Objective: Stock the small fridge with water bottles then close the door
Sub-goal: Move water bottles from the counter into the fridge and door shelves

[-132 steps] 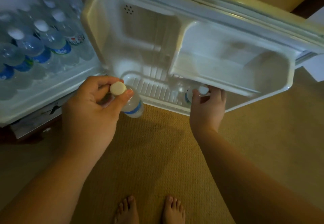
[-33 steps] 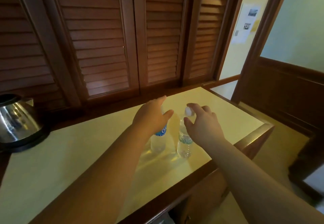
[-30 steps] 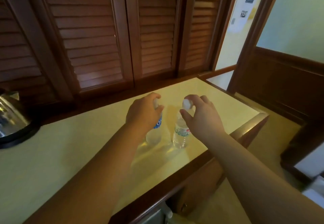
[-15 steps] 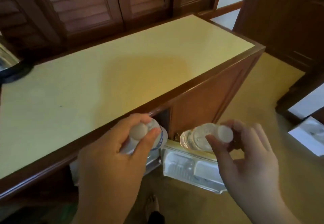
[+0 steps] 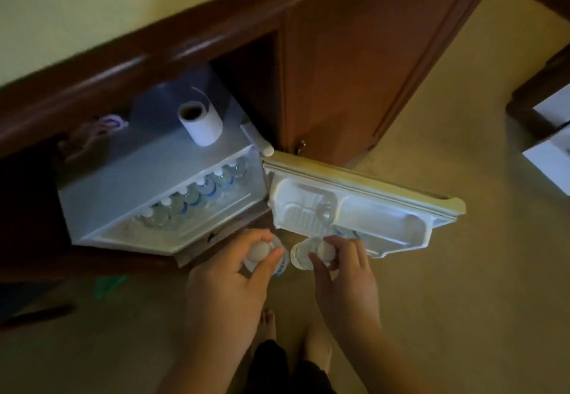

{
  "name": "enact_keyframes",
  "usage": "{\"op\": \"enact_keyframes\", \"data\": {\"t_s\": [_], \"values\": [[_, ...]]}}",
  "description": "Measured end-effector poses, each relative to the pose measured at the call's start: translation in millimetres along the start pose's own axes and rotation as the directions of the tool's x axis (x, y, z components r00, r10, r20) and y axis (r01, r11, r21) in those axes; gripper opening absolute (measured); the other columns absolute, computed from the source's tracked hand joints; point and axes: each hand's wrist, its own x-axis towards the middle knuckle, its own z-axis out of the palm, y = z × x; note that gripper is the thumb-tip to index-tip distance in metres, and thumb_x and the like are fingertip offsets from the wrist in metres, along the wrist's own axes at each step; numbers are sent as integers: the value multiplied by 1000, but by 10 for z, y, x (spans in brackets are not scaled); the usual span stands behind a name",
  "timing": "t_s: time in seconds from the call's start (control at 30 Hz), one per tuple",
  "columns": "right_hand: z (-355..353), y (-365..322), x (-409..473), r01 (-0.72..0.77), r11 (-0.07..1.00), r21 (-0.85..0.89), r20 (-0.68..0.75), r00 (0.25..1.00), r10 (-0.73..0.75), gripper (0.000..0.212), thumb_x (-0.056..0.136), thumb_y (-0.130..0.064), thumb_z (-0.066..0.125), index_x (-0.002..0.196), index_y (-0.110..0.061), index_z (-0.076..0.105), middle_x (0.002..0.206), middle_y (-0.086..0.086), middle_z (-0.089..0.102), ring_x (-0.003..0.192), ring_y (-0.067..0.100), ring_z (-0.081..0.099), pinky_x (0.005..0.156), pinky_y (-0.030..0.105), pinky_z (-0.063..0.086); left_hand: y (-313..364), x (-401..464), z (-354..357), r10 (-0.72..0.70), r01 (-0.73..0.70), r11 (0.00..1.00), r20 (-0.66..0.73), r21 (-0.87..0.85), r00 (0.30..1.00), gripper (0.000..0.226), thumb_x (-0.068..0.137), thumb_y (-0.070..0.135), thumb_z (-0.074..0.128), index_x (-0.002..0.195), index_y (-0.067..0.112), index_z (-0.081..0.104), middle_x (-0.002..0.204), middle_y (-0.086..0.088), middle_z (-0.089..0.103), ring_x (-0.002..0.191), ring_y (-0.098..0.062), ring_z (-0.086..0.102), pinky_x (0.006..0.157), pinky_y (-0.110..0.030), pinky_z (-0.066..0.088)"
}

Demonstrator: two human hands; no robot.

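Observation:
The small white fridge (image 5: 101, 196) sits under the counter with its door (image 5: 382, 196) swung open to the right. A row of several water bottles (image 5: 197, 196) stands inside the fridge. One clear bottle (image 5: 325, 211) sits in the door's shelf. My left hand (image 5: 228, 279) grips a white-capped water bottle (image 5: 279, 265) by its top, just below the fridge's front edge. My right hand (image 5: 345, 273) grips a second water bottle (image 5: 300, 254) by its cap, right under the door shelf's lower edge. Both bottles hang side by side, almost touching.
A roll of white paper (image 5: 200, 122) stands on top of the fridge. The wooden cabinet (image 5: 354, 63) rises behind the open door. My bare feet (image 5: 317, 341) stand on tan carpet (image 5: 462, 285). White boxes (image 5: 552, 152) lie at the far right.
Both hands took a bottle each off the countertop and brought them down in front of the open fridge. My view dropped from the counter to the fridge and floor.

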Motion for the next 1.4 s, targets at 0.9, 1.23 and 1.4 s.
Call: {"op": "enact_keyframes", "data": {"t_s": [0.9,1.23,1.4], "values": [[2181,1782,1264,-13,965,-263,23,1000,20,47,96,-3,59,139,-16,44,138,8,43,118,27,49,82,29,36,-1838,513,1565,-11,1,962,-33,-274,999,23,81,39,78,103,41,76,99,21,76,97,3,72,79,-31,63],[2196,1669,1441,-183,900,-395,113,963,245,111,86,11,58,157,-25,-19,167,7,1,154,33,14,105,44,46,-1881,608,1692,51,-54,963,-17,-265,999,23,86,42,77,108,34,76,103,21,75,101,0,71,84,-31,60],[2058,1654,1165,-181,948,-262,168,959,229,110,92,5,56,155,-34,-26,168,6,-18,154,33,12,107,43,42,-1937,675,1790,49,-42,980,33,-194,998,32,83,52,71,112,39,72,103,24,74,98,7,69,74,-32,64]]}}
